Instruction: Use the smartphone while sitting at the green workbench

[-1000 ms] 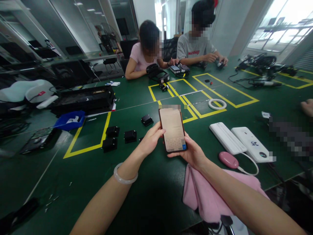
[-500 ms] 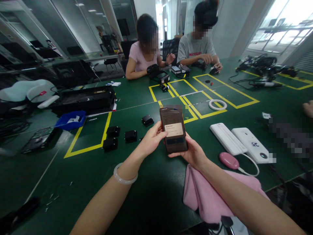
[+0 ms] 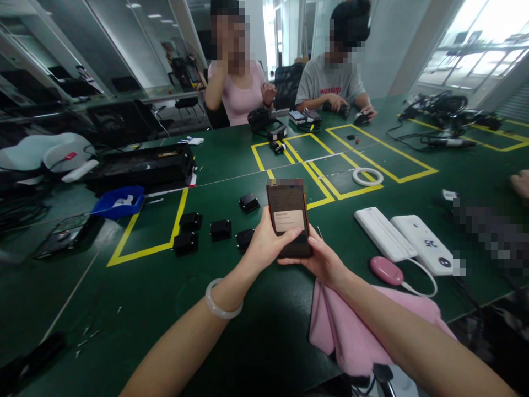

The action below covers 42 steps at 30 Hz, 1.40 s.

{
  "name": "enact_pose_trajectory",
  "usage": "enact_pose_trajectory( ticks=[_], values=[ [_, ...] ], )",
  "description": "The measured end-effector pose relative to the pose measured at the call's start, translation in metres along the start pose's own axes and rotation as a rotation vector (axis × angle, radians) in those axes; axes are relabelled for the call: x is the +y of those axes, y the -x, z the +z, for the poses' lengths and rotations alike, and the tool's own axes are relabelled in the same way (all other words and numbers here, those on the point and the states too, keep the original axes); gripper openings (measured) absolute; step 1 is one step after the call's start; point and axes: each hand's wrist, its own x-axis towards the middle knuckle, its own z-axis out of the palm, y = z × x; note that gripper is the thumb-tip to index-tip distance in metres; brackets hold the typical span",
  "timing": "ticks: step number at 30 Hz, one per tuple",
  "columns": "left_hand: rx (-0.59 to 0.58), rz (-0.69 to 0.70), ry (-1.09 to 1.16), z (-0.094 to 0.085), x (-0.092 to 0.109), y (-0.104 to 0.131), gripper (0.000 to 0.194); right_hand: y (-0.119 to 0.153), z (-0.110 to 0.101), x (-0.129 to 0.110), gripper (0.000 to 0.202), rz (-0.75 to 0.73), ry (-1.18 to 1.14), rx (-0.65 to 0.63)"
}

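Observation:
A smartphone [image 3: 291, 251] is held upright above the table between both hands, its dark screen facing me with a pale dialog box on it. My left hand [image 3: 266, 240] grips the phone's left edge, and its thumb reaches across onto the lower part of the dialog box. My right hand [image 3: 324, 256] supports the phone from the lower right, fingers under its bottom edge. Left of the phone lie several small black box-shaped parts [image 3: 220, 229]. A pink cloth [image 3: 347, 336] lies beneath my right forearm.
Two white power banks [image 3: 382, 234] and a pink oval device [image 3: 387, 271] with a white cable lie on the right. A white tape ring [image 3: 367, 176] sits among yellow tape outlines. At left stands a blue tray [image 3: 119, 203]. Two people sit across the green table [image 3: 256, 331].
My left thumb has moved right across the phone's screen, and the phone has shifted slightly left. Across the table, the person in pink has straightened and raised a hand to the face.

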Motion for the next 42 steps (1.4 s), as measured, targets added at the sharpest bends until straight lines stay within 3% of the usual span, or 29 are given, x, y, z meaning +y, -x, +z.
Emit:
enact_pose_trajectory(
  ticks=[6, 20, 42],
  values=[
    [0.064, -0.02, -0.053, 0.002, 0.001, 0.0, 0.06, 0.001, 0.002, -0.001, 0.048, 0.01, 0.041, 0.018],
    [-0.177, -0.067, 0.058, -0.015, 0.013, -0.002, 0.062, 0.0, -0.001, -0.007, 0.048, 0.035, -0.055, 0.085],
    [-0.293, -0.055, 0.006, -0.028, 0.017, -0.006, 0.059, -0.002, -0.002, -0.007, 0.046, 0.04, -0.078, 0.103]
  ],
)
